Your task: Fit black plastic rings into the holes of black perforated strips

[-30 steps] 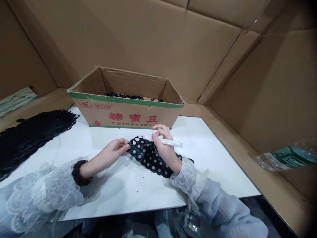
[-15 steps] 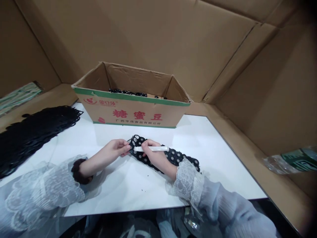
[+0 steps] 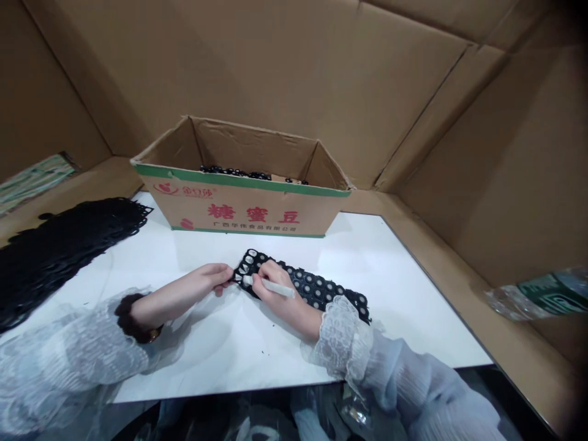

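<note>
A black strip with rows of round holes, many filled by grey discs [image 3: 316,289], lies slantwise on the white board [image 3: 206,355]. Its left edge is pinched between the thumb and fingers of my left hand [image 3: 197,286]. My right hand [image 3: 287,306] grips a white pen-like tool [image 3: 279,288] and rests over the strip's left part. The tool's tip points left, at the holes near my left fingers. At that end several holes look pale, without grey discs. My right hand hides part of the strip's middle.
Behind the strip stands an open cardboard box [image 3: 248,205] with black perforated pieces [image 3: 236,172] inside. A heap of black, net-like pieces [image 3: 73,242] lies at the left. Cardboard walls surround the board. A plastic bottle [image 3: 546,293] lies at the right, and a green-striped sheet [image 3: 37,177] at far left.
My left hand has shifted slightly left and down along the strip's end. The tool has tilted, its rear end lower, and its tip has moved left and slightly down.
</note>
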{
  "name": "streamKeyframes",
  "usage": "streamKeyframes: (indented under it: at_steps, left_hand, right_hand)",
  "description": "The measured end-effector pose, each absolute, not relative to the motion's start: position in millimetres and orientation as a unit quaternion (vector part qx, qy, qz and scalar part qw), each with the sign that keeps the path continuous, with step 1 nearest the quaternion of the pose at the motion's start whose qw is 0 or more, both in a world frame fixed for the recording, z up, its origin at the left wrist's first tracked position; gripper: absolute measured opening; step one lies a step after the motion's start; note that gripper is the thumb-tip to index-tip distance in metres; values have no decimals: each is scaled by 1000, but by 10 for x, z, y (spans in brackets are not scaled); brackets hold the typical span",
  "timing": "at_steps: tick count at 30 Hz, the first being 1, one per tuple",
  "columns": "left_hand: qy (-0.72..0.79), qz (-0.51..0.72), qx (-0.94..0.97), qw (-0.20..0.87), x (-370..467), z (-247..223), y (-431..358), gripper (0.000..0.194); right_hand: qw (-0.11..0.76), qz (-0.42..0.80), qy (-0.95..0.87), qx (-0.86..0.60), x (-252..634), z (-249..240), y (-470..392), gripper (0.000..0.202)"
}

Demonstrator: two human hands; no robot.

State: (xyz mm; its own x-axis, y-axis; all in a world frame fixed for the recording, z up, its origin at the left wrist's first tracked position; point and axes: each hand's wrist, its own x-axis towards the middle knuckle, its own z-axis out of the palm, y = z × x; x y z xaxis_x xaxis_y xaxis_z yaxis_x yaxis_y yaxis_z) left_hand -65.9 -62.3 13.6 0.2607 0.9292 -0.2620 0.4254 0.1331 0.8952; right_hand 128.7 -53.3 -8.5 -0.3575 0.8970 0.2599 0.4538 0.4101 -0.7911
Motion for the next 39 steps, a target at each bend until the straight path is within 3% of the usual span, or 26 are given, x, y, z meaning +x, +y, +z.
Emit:
streamKeyframes:
  at_steps: [3, 8, 10, 13, 15, 19, 23, 25, 28, 33, 39]
  left_hand:
    - [541, 225, 675, 448, -635, 105, -613, 36]
    - [567, 218, 769, 201, -581, 62, -619, 29]
    - [570, 192, 784, 155, -617, 120, -606, 31]
    - [609, 223, 756, 86, -754, 374, -528, 31]
    - [654, 318, 684, -54, -879, 644, -410, 37]
    - [601, 385, 674, -193, -1107, 1195, -1, 47]
    - [607, 300, 709, -197, -1128, 1378, 331, 55]
    - [568, 307, 731, -221, -998, 1249, 308, 56]
    - [465, 295, 806, -215, -674, 808, 65, 42]
    - [388, 189, 900, -65, -279, 35, -225, 29]
    - [481, 255, 813, 207, -311, -35, -110, 14]
  right_hand:
    - [360, 329, -748, -450, 1298, -58, -530, 24]
    - [364, 352, -733, -454, 1311, -28, -525, 25]
    - [365, 347, -733, -458, 1312, -38, -522, 24]
    - [369, 340, -734, -457, 1307, -58, -522, 20]
    - [372, 345, -736, -448, 1303, -57, -524, 20]
    - [406, 369, -717, -431, 1338, -19, -491, 23]
    - [438, 341, -683, -476, 1476, 5, -377, 24]
    - [422, 318, -676, -514, 1551, -8, -309, 24]
    - [395, 298, -692, -526, 1614, -50, -230, 26]
    - [384, 305, -708, -509, 1587, -86, -182, 28]
    - [377, 397, -654, -521, 1580, 2, -211, 29]
